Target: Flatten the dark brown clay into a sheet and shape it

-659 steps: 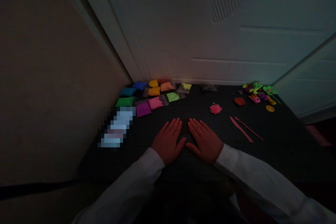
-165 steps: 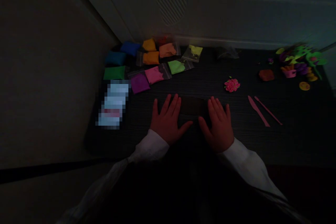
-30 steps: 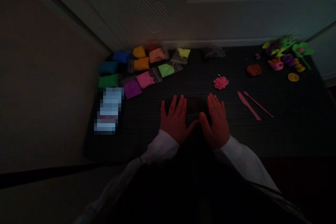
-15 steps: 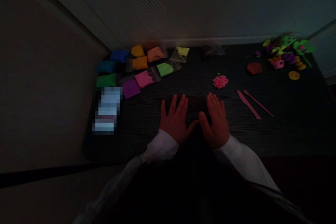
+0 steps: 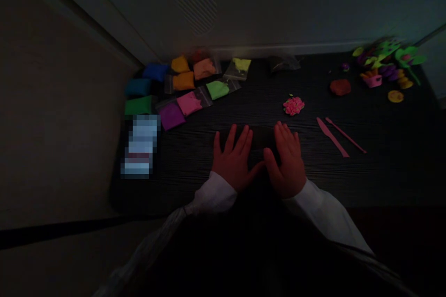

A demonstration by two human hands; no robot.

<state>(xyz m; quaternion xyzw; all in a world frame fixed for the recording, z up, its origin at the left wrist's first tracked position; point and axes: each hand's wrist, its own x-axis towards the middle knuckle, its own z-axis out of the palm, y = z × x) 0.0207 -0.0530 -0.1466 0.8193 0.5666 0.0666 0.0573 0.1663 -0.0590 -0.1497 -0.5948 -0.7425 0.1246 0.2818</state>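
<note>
Both palms face down near the front of the dark, ribbed table (image 5: 174,167). My left hand (image 5: 232,160) lies flat with its fingers spread. Beside it, my right hand (image 5: 287,162) also lies flat, fingers closer together and thumb out toward the left thumb. Under and between the fingers is a dark, flat, rounded piece (image 5: 262,138), hard to make out against the table. Just beyond my right fingertips sits a pink cluster of small petals (image 5: 293,106) with green edges. To the right lie a pink plastic knife (image 5: 332,138) and a thin pink modelling stick (image 5: 346,135).
Bags of coloured clay, such as purple (image 5: 172,116) and green (image 5: 138,106), fill the back left. A blurred-out lit screen (image 5: 141,146) lies before them. At right are a reddish-brown lump (image 5: 340,87), a yellow disc (image 5: 396,96) and clay flowers (image 5: 379,58). A white panel (image 5: 296,14) stands behind.
The view has shifted slightly. Both hands stay flat in nearly the same place on the dark piece, and nothing has been picked up or let go.
</note>
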